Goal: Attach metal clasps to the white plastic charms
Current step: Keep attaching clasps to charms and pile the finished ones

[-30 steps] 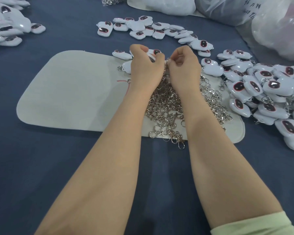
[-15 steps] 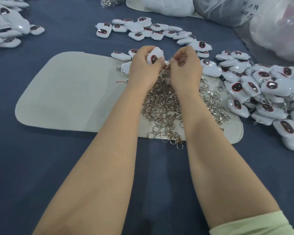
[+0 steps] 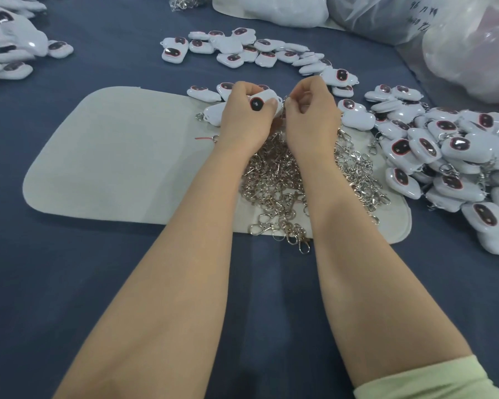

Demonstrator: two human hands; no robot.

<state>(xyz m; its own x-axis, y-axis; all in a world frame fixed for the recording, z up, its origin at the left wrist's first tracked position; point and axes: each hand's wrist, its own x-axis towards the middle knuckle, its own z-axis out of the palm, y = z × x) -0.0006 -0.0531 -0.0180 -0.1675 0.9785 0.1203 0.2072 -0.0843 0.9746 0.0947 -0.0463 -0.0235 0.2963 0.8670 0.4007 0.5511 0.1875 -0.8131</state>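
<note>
The left hand (image 3: pixel 247 122) is curled around one white charm (image 3: pixel 268 96). Its thumb lies on the face of the charm, just beside the dark oval window, and it holds the charm above the far part of the mat. The right hand (image 3: pixel 311 119) is close beside it, with the fingers bent inward, and its fingertips pinch a small metal clasp (image 3: pixel 284 102) at the right end of the charm. Most of the clasp is hidden by the fingers, so I cannot tell if it is hooked on. Both forearms reach in from the near side, and a light green sleeve (image 3: pixel 421 378) shows at the near right corner. Under the wrists lies a heap of loose clasps (image 3: pixel 274 182), silver in colour, which spreads over the right part of a pale mat (image 3: pixel 113 156) with rounded corners and goes a little over its near edge. A short red thread (image 3: pixel 203 138) lies on the mat, left of the left wrist. The mat lies on a tabletop (image 3: pixel 84 283) covered with dark blue cloth. To the right is a big pile of charms (image 3: pixel 450 156), with metal clasps showing between them. A curved row of charms (image 3: pixel 242 53) lies on the far side of the hands, and another group of charms (image 3: pixel 9 50) is at the far left. At the far right stand clear plastic bags (image 3: pixel 458 47).
</note>
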